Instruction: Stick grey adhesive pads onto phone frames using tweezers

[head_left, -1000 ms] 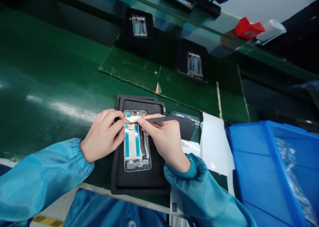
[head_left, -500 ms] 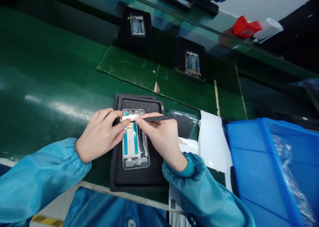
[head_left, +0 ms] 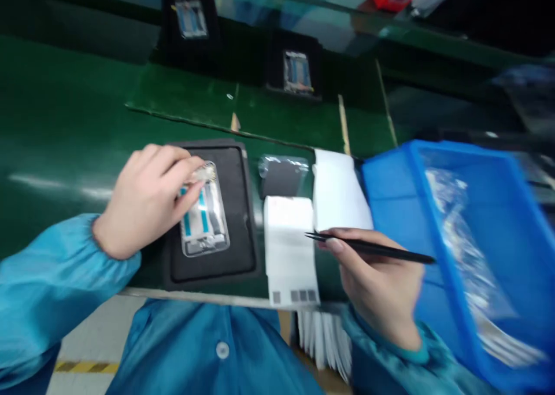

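the left hand (head_left: 147,198) is lying curled on the top end of the phone frame (head_left: 203,216), which is sitting in the black foam tray (head_left: 234,250); blur is hiding any pinch. the frame is looking thin, light and fragile, asking for edge holds. the right hand (head_left: 377,285) is pinching black tweezers (head_left: 373,249) beside the label sheet (head_left: 288,250).

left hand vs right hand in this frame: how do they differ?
Left hand rests on the phone frame in the black tray, fingers at its top end; right hand is off the tray, near the blue bin. Left hand shows no tool; right hand grips a thin black tool, tip over the white label strip. Both bare, in blue sleeves.
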Motion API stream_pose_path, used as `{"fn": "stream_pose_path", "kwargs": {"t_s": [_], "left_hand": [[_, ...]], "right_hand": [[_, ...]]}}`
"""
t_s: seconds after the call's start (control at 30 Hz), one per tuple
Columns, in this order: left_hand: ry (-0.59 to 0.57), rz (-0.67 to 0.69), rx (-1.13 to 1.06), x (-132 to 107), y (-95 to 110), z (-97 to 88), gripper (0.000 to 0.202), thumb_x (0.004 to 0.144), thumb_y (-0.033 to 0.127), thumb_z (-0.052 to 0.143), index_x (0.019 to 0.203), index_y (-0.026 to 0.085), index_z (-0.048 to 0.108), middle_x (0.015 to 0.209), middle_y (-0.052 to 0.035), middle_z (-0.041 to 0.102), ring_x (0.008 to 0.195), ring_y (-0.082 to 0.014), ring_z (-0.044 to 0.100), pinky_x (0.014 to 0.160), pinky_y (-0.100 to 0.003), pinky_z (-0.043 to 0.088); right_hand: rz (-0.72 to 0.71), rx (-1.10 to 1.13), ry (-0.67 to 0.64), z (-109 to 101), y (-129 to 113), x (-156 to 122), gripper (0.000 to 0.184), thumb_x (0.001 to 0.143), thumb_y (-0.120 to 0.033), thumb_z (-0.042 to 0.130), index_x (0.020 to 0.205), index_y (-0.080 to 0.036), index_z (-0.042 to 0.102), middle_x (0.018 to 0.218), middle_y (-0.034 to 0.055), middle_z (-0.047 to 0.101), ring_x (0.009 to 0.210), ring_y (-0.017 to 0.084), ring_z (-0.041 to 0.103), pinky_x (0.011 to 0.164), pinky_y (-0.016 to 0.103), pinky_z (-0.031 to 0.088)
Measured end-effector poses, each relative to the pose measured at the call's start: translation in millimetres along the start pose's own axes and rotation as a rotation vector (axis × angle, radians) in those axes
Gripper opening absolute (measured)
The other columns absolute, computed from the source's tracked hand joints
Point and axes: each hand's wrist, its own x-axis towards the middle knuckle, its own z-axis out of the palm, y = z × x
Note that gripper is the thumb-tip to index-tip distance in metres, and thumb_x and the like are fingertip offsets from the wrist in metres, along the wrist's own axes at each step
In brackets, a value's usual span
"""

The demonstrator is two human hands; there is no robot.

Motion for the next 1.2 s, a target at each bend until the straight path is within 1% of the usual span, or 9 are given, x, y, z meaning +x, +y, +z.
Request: {"fn": "stream_pose_path", "kwargs": {"t_s": [0.03,0.1,0.23,0.3,0.37,0.47,0.63,0.9,1.2], "left_hand": [[-0.028,0.031,-0.057,7.7,11.9,0.2,0.025,0.096,0.029,0.052,0.116,0.018,0.063,0.111,-0.0106,0.066,0.1,-0.0297,0.06,0.079,-0.043,0.047],[-0.129,0.171,-0.185,22.7,43.9,4.1,0.02,0.096,0.026,0.051,0.109,0.019,0.065,0.107,-0.0093,0.065,0.1,-0.0295,0.06,0.081,-0.043,0.047],[-0.43,0.53,-0.345,41.6,118.1,21.6,0.017,0.093,0.01,0.048,0.093,0.017,0.064,0.095,-0.0073,0.063,0.092,-0.0245,0.06,0.079,-0.038,0.046],[-0.592,0.579,-0.355,45.2,144.1,35.0,0.016,0.092,0.007,0.049,0.091,0.015,0.062,0.094,-0.0079,0.063,0.091,-0.0239,0.061,0.076,-0.036,0.046],[-0.727,0.543,-0.359,46.2,157.0,49.3,0.007,0.092,0.01,0.055,0.095,0.014,0.061,0.097,-0.0092,0.064,0.091,-0.0246,0.061,0.072,-0.035,0.045],[-0.82,0.499,-0.363,45.9,159.1,64.9,0.019,0.087,0.016,0.067,0.103,0.013,0.057,0.104,-0.0099,0.062,0.094,-0.0255,0.061,0.069,-0.033,0.044],[-0.84,0.496,-0.369,47.0,154.7,70.7,0.022,0.086,0.019,0.07,0.101,0.015,0.055,0.101,-0.0072,0.06,0.093,-0.023,0.058,0.07,-0.031,0.042],[-0.854,0.47,-0.39,49.9,155.7,71.5,0.025,0.084,0.023,0.075,0.097,0.016,0.055,0.097,-0.005,0.06,0.086,-0.0211,0.058,0.062,-0.03,0.037],[-0.862,0.464,-0.403,50.7,155.4,69.8,0.027,0.083,0.024,0.076,0.101,0.014,0.058,0.098,-0.0059,0.06,0.087,-0.0217,0.059,0.064,-0.03,0.039]], "right_hand": [[0.053,0.026,0.003,-8.4,9.7,-10.1,0.017,0.075,-0.03,0.083,0.088,-0.022,0.076,0.084,0.0043,0.078,0.071,0.02,0.075,0.062,0.032,0.062],[0.132,0.064,-0.026,-20.4,24.3,-27.7,0.015,0.075,-0.029,0.084,0.086,-0.023,0.076,0.083,0.0037,0.078,0.076,0.021,0.076,0.068,0.034,0.063],[0.13,0.018,-0.135,-30.1,32.7,-50.3,0.011,0.074,-0.023,0.083,0.083,-0.024,0.076,0.084,0.0034,0.078,0.079,0.021,0.075,0.076,0.036,0.063],[0.113,0.012,-0.199,-30.8,29.8,-58.1,0.009,0.075,-0.023,0.083,0.081,-0.023,0.076,0.084,0.0043,0.078,0.078,0.021,0.075,0.075,0.036,0.063],[0.08,0.033,-0.265,-29.8,26.8,-65.6,0.008,0.075,-0.023,0.082,0.08,-0.023,0.076,0.082,0.0052,0.079,0.077,0.022,0.075,0.073,0.037,0.063],[-0.001,0.059,-0.355,-25.8,26.4,-75.9,0.007,0.077,-0.019,0.08,0.083,-0.023,0.077,0.083,0.0053,0.079,0.078,0.022,0.076,0.073,0.036,0.064],[-0.097,0.087,-0.376,-21.0,31.7,-84.1,0.014,0.08,-0.012,0.077,0.089,-0.022,0.077,0.087,0.0065,0.079,0.083,0.022,0.076,0.076,0.037,0.064],[-0.098,0.099,-0.375,-22.1,34.7,-83.2,0.011,0.08,-0.014,0.076,0.088,-0.023,0.077,0.084,0.0058,0.079,0.08,0.023,0.076,0.073,0.039,0.065],[-0.076,0.082,-0.365,-22.2,36.3,-84.1,0.008,0.081,-0.018,0.076,0.086,-0.023,0.078,0.084,0.0063,0.079,0.079,0.023,0.076,0.073,0.039,0.065]]}}
